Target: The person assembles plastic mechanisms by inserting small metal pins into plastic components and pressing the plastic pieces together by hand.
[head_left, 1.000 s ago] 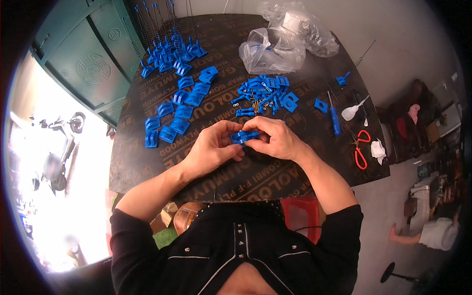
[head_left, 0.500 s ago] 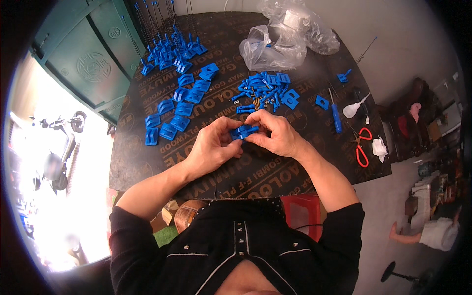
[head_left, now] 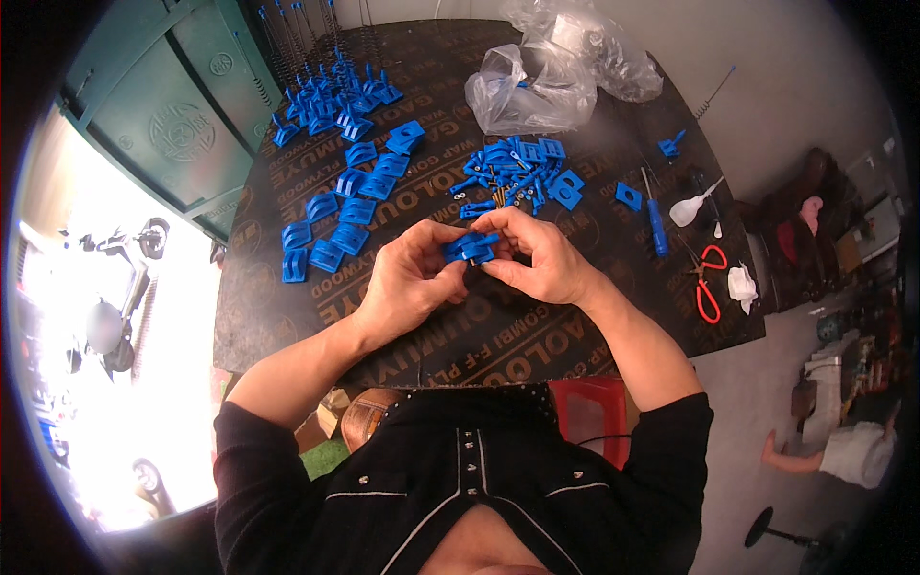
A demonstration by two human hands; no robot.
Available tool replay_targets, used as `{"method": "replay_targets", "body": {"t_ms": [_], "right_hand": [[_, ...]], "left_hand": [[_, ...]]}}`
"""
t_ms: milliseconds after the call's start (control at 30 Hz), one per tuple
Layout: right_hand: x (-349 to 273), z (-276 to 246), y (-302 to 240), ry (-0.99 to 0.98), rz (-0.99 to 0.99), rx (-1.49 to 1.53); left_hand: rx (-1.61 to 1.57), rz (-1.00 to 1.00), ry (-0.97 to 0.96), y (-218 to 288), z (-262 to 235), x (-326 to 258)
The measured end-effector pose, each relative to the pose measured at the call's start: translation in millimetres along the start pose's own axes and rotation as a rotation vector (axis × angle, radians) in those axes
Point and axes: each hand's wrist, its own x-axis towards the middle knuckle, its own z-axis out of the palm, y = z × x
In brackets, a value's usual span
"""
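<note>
Between both hands I hold a small blue plastic part (head_left: pixel 470 248) above the near middle of the dark table. My left hand (head_left: pixel 412 273) pinches its left side with thumb and fingers. From the other side, my right hand (head_left: pixel 537 257) grips it by thumb and fingertips. A bit of something brass-coloured shows at its lower edge; the fingers hide the rest. Just beyond my hands lies a pile of small blue parts (head_left: pixel 513 171) with brass screws (head_left: pixel 499 195) among them. Left of it, several curved blue bases (head_left: pixel 350 239) are spread in loose rows.
Blue pieces with upright black springs (head_left: pixel 331 96) crowd the far left. Clear plastic bags (head_left: pixel 532 96) lie at the back. On the right are a blue-handled screwdriver (head_left: pixel 656 227), red-handled pliers (head_left: pixel 707 299), a white squeeze bottle (head_left: pixel 684 212) and crumpled tissue (head_left: pixel 742 287).
The blue part has turned and tilted in my fingers, showing a different side. Both hands have shifted slightly, staying in nearly the same place.
</note>
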Motion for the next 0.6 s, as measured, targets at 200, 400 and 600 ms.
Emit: {"method": "replay_targets", "body": {"t_ms": [200,400,600], "right_hand": [[-0.6,0.4,0.6,0.011,0.015,0.007],[0.0,-0.5,-0.7,0.016,0.015,-0.015],[0.7,6.9,-6.0,0.106,-0.017,-0.072]], "left_hand": [[-0.008,-0.012,0.006,1.4,-2.3,1.3],[0.035,-0.021,0.060,3.4,-0.2,1.8],[0.059,-0.024,0.071,0.4,2.8,-1.3]]}}
